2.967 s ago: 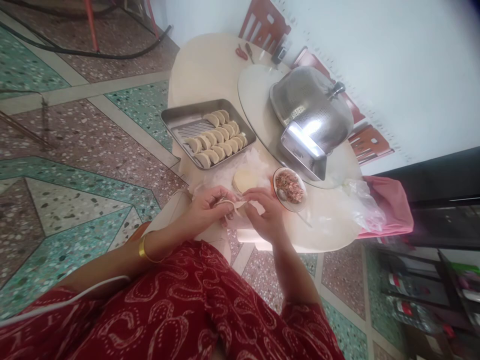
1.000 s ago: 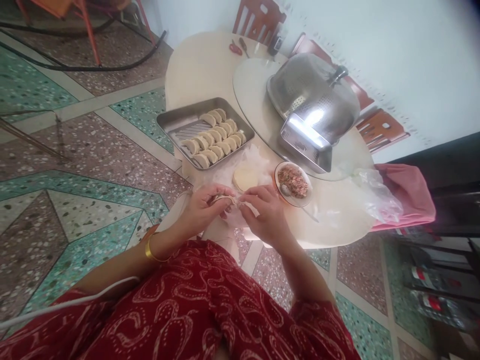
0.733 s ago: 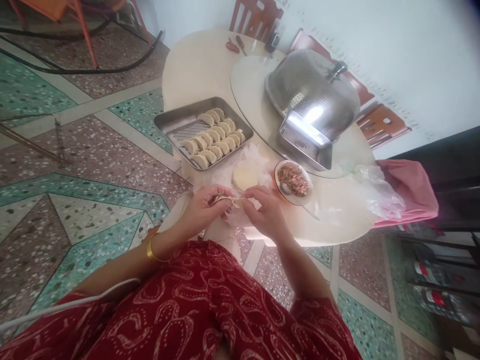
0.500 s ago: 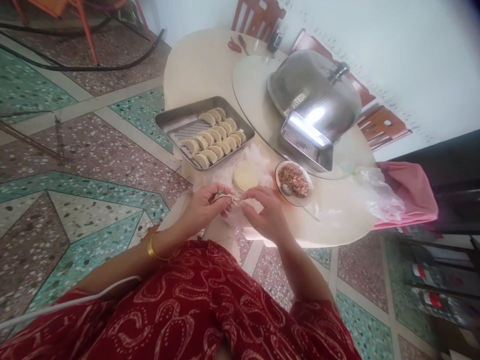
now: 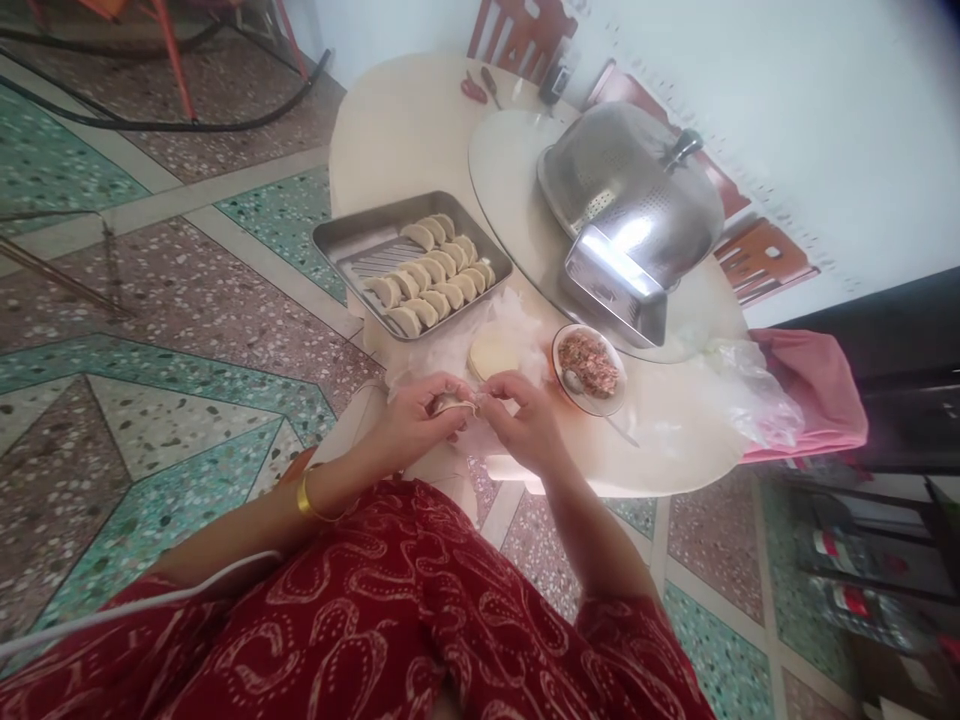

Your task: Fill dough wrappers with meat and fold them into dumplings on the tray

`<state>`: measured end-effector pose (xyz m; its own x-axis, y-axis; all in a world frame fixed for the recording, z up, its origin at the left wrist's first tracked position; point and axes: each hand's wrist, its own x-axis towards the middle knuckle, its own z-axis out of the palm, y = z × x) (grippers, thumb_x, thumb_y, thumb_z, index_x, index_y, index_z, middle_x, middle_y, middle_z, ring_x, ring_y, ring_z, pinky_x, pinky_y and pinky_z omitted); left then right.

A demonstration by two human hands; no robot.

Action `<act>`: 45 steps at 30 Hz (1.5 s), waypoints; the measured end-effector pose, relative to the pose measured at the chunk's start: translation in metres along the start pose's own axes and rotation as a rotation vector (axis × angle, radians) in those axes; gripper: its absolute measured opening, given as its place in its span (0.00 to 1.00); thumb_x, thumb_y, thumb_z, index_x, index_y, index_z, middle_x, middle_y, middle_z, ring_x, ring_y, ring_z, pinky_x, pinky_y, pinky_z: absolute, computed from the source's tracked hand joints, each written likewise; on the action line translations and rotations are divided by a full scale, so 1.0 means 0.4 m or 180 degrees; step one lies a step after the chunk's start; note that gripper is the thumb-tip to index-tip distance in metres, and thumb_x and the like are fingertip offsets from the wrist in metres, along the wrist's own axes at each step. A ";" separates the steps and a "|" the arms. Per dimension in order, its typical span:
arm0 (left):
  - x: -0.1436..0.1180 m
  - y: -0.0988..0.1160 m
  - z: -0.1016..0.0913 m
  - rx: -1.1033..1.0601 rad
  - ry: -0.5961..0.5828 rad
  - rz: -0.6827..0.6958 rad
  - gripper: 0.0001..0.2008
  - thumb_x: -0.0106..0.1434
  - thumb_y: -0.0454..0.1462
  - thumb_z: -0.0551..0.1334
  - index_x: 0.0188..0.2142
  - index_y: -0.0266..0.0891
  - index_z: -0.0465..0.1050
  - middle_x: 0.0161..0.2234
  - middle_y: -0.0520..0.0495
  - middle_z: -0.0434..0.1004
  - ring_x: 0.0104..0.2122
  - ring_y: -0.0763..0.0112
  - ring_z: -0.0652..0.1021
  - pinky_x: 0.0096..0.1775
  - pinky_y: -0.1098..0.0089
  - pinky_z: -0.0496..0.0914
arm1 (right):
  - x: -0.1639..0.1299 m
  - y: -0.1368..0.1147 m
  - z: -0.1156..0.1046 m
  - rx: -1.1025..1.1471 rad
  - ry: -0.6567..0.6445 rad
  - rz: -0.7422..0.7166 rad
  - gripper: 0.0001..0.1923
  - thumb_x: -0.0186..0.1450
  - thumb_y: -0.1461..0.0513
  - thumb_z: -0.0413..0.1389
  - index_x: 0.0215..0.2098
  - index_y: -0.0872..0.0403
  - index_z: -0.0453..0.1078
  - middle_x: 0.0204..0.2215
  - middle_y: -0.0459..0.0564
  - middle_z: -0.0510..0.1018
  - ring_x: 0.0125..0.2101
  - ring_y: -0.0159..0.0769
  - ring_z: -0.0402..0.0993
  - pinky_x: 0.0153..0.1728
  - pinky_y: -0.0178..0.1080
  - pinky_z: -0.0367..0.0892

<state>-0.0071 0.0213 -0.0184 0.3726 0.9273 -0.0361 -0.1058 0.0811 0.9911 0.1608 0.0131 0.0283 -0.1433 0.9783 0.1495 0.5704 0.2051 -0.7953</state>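
Observation:
A folded dumpling is held between my two hands, just off the near edge of the table. My left hand cups it, thumb along its side. The fingertips of my right hand pinch the dumpling's right end. Fingers hide most of it. Beyond my hands a pale stack of dumpling wrappers lies on a floury plastic bag. To the right stands a bowl of minced meat filling with a spoon in it. On the left, a metal tray carries rows of finished dumplings.
A glass turntable bears a large metal colander and a shiny rectangular tray. Red scissors lie at the far edge. A clear plastic bag and pink cloth are at the right edge. Wooden chairs stand behind.
My right fingers have closed in to pinch the dumpling's right end, where they were looser before. My left hand keeps its hold. The view has shifted slightly.

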 end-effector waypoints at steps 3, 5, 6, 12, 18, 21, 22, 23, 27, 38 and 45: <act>-0.001 0.005 -0.002 -0.0075 0.0033 -0.0044 0.10 0.58 0.41 0.64 0.36 0.39 0.71 0.29 0.51 0.75 0.26 0.73 0.76 0.28 0.75 0.74 | -0.002 -0.004 0.001 -0.0007 -0.0035 -0.0091 0.06 0.61 0.64 0.54 0.27 0.50 0.69 0.29 0.45 0.76 0.35 0.35 0.71 0.41 0.40 0.66; -0.001 0.009 -0.002 -0.0153 0.0053 -0.0083 0.10 0.57 0.41 0.65 0.36 0.39 0.70 0.28 0.52 0.75 0.27 0.73 0.77 0.27 0.75 0.74 | -0.003 -0.006 0.000 -0.0028 -0.0055 -0.0140 0.06 0.62 0.64 0.54 0.28 0.50 0.70 0.29 0.45 0.76 0.36 0.35 0.71 0.41 0.40 0.66; -0.001 0.011 -0.001 -0.0186 0.0056 -0.0101 0.10 0.57 0.41 0.65 0.36 0.39 0.70 0.28 0.52 0.74 0.27 0.73 0.77 0.27 0.75 0.74 | -0.004 -0.007 0.000 -0.0042 -0.0060 -0.0162 0.06 0.62 0.64 0.54 0.28 0.50 0.70 0.30 0.45 0.76 0.36 0.35 0.71 0.41 0.40 0.66; 0.002 0.009 0.003 -0.0247 0.0072 -0.0095 0.09 0.57 0.40 0.65 0.35 0.38 0.69 0.28 0.52 0.75 0.27 0.74 0.77 0.27 0.76 0.74 | -0.008 -0.013 0.001 -0.0153 0.0015 -0.0232 0.06 0.63 0.64 0.54 0.29 0.50 0.71 0.31 0.47 0.77 0.38 0.36 0.72 0.43 0.42 0.67; 0.006 0.004 0.001 -0.0321 0.0191 -0.0045 0.11 0.56 0.40 0.66 0.37 0.38 0.69 0.28 0.53 0.73 0.26 0.75 0.77 0.26 0.77 0.74 | -0.015 -0.018 0.008 -0.0312 0.0133 -0.0389 0.07 0.64 0.64 0.53 0.32 0.51 0.73 0.33 0.50 0.78 0.39 0.37 0.73 0.44 0.43 0.69; 0.005 0.011 -0.001 -0.0323 0.0238 0.0018 0.14 0.57 0.40 0.66 0.41 0.38 0.71 0.32 0.52 0.74 0.26 0.76 0.77 0.25 0.77 0.73 | -0.019 -0.025 0.016 -0.0441 0.0153 -0.0563 0.09 0.66 0.65 0.51 0.37 0.52 0.75 0.37 0.52 0.79 0.41 0.38 0.73 0.45 0.44 0.70; 0.004 0.015 -0.001 -0.0294 0.0228 0.0029 0.14 0.57 0.41 0.65 0.42 0.37 0.71 0.33 0.51 0.74 0.26 0.76 0.76 0.25 0.77 0.73 | -0.021 -0.027 0.019 -0.0472 0.0153 -0.0626 0.10 0.66 0.65 0.51 0.39 0.52 0.75 0.39 0.52 0.79 0.42 0.38 0.73 0.45 0.44 0.71; 0.004 0.018 -0.002 -0.0268 0.0219 0.0031 0.15 0.58 0.41 0.65 0.43 0.37 0.72 0.33 0.51 0.75 0.26 0.77 0.76 0.25 0.77 0.73 | -0.022 -0.028 0.020 -0.0488 0.0149 -0.0692 0.11 0.66 0.65 0.50 0.41 0.52 0.75 0.40 0.52 0.79 0.43 0.39 0.73 0.46 0.45 0.71; 0.001 0.021 -0.005 -0.0334 0.0340 0.0021 0.17 0.60 0.41 0.64 0.46 0.35 0.74 0.30 0.51 0.76 0.25 0.77 0.76 0.27 0.77 0.72 | -0.028 -0.017 0.022 -0.0402 0.0295 -0.0889 0.14 0.68 0.64 0.50 0.48 0.51 0.73 0.46 0.54 0.78 0.49 0.39 0.73 0.50 0.46 0.71; -0.003 0.024 0.007 -0.0737 0.0566 0.0110 0.11 0.56 0.40 0.67 0.37 0.35 0.75 0.34 0.50 0.77 0.27 0.77 0.76 0.29 0.77 0.73 | -0.049 0.017 0.098 -0.0404 0.1440 -0.1001 0.08 0.64 0.60 0.59 0.41 0.52 0.76 0.40 0.53 0.79 0.42 0.39 0.76 0.44 0.46 0.74; -0.037 0.070 -0.002 -0.0817 0.0602 0.0014 0.09 0.55 0.38 0.67 0.34 0.35 0.72 0.30 0.52 0.75 0.26 0.77 0.76 0.28 0.77 0.73 | -0.053 0.007 0.123 -0.0215 0.1508 -0.1176 0.07 0.64 0.64 0.58 0.40 0.53 0.78 0.39 0.52 0.80 0.41 0.37 0.77 0.43 0.42 0.74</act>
<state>-0.0162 0.0101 0.0096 0.1961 0.9774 -0.0791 -0.3450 0.1443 0.9274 0.1257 -0.0086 -0.0060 0.0251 0.7451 0.6665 0.6038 0.5201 -0.6041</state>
